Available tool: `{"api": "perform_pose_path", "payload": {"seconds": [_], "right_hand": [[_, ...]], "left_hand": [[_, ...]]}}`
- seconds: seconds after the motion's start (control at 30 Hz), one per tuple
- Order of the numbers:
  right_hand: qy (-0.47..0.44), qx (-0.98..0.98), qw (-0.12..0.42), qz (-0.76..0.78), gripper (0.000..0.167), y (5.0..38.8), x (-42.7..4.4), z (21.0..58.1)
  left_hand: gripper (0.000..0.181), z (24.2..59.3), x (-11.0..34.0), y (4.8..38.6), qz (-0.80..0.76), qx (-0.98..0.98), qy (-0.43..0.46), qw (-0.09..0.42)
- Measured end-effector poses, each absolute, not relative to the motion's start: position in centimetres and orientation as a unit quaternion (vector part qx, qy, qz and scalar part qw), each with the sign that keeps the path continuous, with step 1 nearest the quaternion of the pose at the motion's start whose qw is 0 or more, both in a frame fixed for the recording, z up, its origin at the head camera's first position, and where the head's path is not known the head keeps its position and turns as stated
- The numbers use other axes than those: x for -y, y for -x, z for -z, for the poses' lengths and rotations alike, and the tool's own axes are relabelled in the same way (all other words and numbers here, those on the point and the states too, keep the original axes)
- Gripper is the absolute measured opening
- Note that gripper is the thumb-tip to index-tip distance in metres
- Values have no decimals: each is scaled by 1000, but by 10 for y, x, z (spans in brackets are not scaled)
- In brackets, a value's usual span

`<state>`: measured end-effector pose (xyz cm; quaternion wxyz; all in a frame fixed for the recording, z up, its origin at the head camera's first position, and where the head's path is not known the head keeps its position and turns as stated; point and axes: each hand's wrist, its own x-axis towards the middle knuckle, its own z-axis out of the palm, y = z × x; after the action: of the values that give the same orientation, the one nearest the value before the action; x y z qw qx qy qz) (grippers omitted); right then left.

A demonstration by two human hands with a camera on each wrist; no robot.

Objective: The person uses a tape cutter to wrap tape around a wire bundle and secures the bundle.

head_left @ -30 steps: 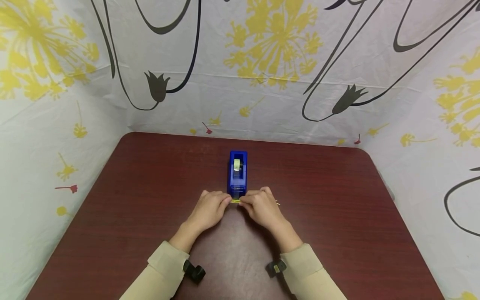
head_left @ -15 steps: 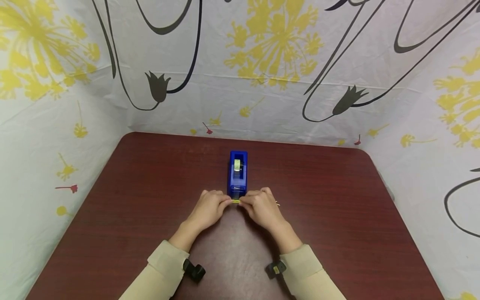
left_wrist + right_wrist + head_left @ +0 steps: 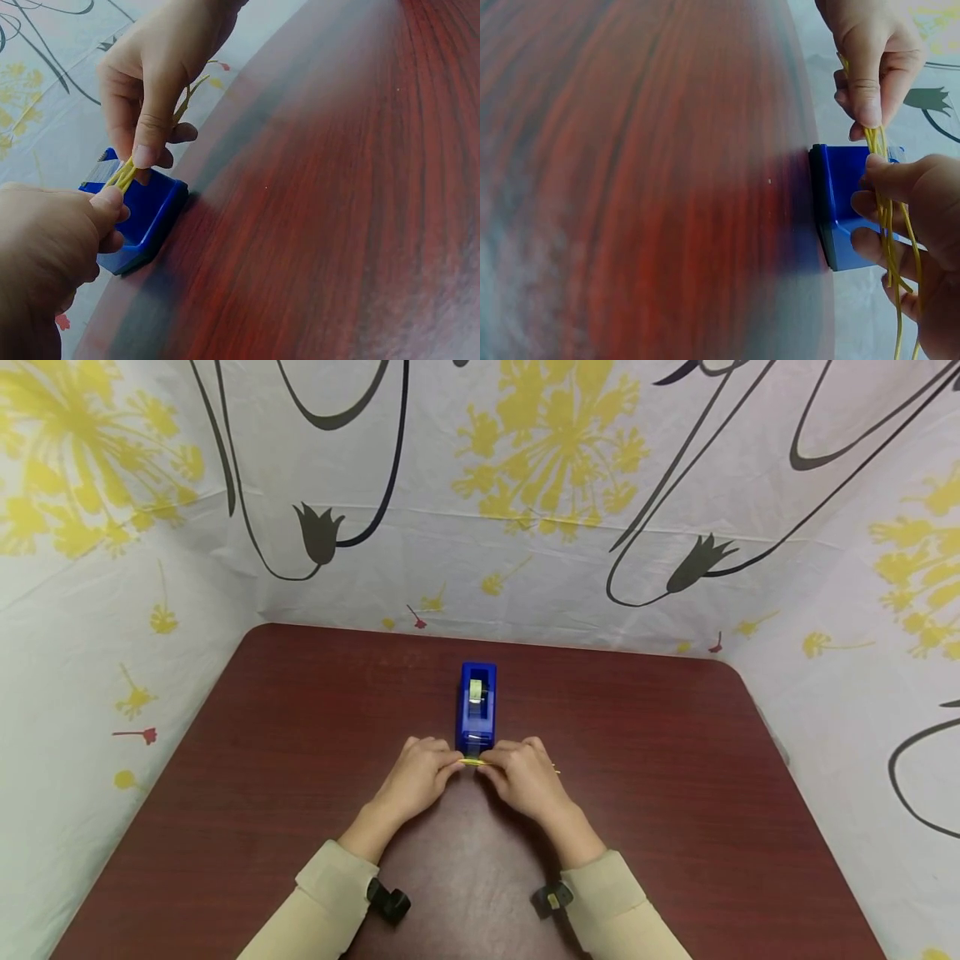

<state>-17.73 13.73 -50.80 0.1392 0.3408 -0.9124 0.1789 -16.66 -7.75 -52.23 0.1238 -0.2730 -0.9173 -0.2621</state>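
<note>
In the head view, my left hand [image 3: 415, 779] and right hand [image 3: 527, 779] meet at the front end of a blue tape dispenser [image 3: 478, 706]. Between them runs a bundle of thin yellow strands [image 3: 890, 225], pinched by thumb and fingers of each hand. The strands' kind cannot be told. Their loose ends hang past my right hand's fingers in the right wrist view. A short stretch of strands [image 3: 122, 175] shows between the two thumbs, just in front of the cutting edge. A roll of clear tape [image 3: 476, 691] sits in the dispenser; whether its end touches the strands is hidden.
The dispenser stands on a dark red wood-grain table [image 3: 337, 693]. Behind and beside the table hangs a white cloth [image 3: 420, 552] printed with yellow and grey flowers. Dark camera mounts [image 3: 388, 902] are strapped at both wrists, below the beige sleeves [image 3: 330, 893].
</note>
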Motion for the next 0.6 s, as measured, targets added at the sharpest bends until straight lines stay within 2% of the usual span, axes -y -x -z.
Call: {"api": "perform_pose_path", "payload": {"seconds": [0.27, 0.6], "right_hand": [[-344, 913, 130, -175, 7, 177, -136, 509], [-361, 899, 170, -181, 4, 178, -138, 511]], "left_hand": [[12, 524, 78, 166, 244, 922, 271, 128], [20, 521, 77, 167, 226, 935, 248, 113]]}}
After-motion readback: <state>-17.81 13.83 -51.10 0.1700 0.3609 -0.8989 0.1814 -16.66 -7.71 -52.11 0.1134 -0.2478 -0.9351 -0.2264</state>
